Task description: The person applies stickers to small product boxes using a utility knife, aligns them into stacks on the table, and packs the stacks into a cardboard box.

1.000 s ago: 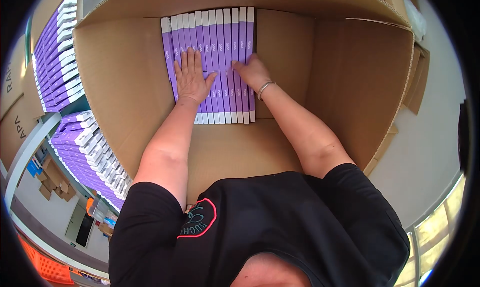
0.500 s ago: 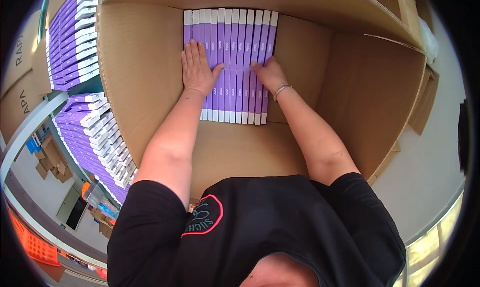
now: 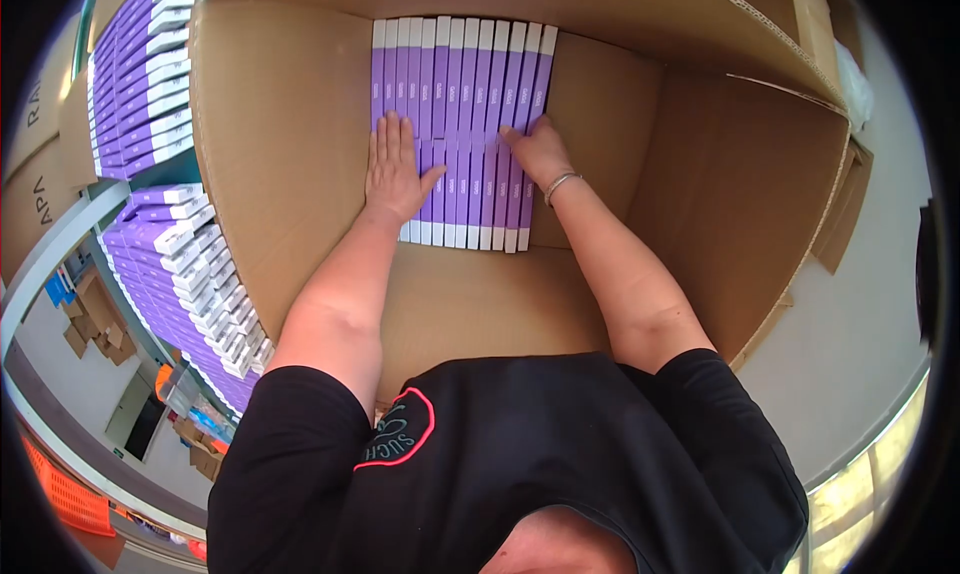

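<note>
Your slim purple boxes with white ends point(image 3: 468, 74) stand side by side in two rows, one beyond the other, in the left part of the big brown cardboard carton point(image 3: 285, 144); the far row's white ends are near the carton's far edge. Your left hand point(image 3: 393, 174) lies flat on the left end of the rows, fingers straight, gripping nothing. Your right hand point(image 3: 540, 154) bends around the right end with its thumb on top; its fingertips are hidden, so there is no telling if it pinches a box. To do this well, push softly inward from both sides so the boxes sit snug and straight, and keep your fingers flat so nothing gets dented. The line where the rows meet looks a bit jagged beside your left hand, so it may be good to even it up. Half a second ago your left hand reached closer to the far edge; now it has slid back toward you, and more of the far row's left boxes show. Your right hand is in almost the same spot.
</note>
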Motion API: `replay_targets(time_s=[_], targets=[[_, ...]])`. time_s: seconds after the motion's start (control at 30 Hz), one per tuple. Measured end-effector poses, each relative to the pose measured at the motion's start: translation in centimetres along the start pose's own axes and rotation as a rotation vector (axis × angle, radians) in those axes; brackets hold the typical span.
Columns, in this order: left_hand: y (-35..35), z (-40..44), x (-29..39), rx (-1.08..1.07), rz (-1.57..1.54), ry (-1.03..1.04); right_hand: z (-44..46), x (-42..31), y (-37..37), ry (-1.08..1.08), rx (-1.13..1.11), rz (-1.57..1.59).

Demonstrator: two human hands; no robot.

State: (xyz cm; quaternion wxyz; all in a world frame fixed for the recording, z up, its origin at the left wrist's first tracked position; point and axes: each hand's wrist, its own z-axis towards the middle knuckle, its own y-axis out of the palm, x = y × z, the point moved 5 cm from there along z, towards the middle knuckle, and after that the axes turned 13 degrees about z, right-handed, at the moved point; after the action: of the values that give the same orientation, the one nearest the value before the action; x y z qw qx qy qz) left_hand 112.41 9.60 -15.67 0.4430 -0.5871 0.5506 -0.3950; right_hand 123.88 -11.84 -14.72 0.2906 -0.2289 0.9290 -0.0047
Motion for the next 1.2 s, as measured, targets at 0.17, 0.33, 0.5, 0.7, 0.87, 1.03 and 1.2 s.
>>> replay_targets(time_s=[0.17,0.33,0.5,0.7,0.87,1.03,1.2], targets=[[1.9,-0.6,1.3,0.021,-0.034,-0.029,0.2,0.4,-0.8,-0.016,0.014,-0.095],[0.8,-0.2,1.1,0.152,-0.089,-0.023,-0.6,-1.1,-0.6,0.015,0.016,-0.062],[-3.0,2.6,4.5,0.043,-0.062,0.002,-0.2,-0.4,-0.4,0.013,0.016,-0.093],[-6.3,9.6,10.8,0.183,-0.174,0.353,0.7,0.5,-0.4,-0.037,0.005,-0.161],[-5.5,11.5,11.8,0.085,-0.016,0.536,0.4,0.7,0.1,-0.055,0.005,-0.126],[-5.4,11.8,11.4,0.169,0.000,0.558,-0.2,0.1,-0.1,-0.050,0.071,-0.125],[-5.4,11.7,11.4,0.167,-0.018,0.565,-1.6,1.1,0.2,-0.041,0.153,-0.064]])
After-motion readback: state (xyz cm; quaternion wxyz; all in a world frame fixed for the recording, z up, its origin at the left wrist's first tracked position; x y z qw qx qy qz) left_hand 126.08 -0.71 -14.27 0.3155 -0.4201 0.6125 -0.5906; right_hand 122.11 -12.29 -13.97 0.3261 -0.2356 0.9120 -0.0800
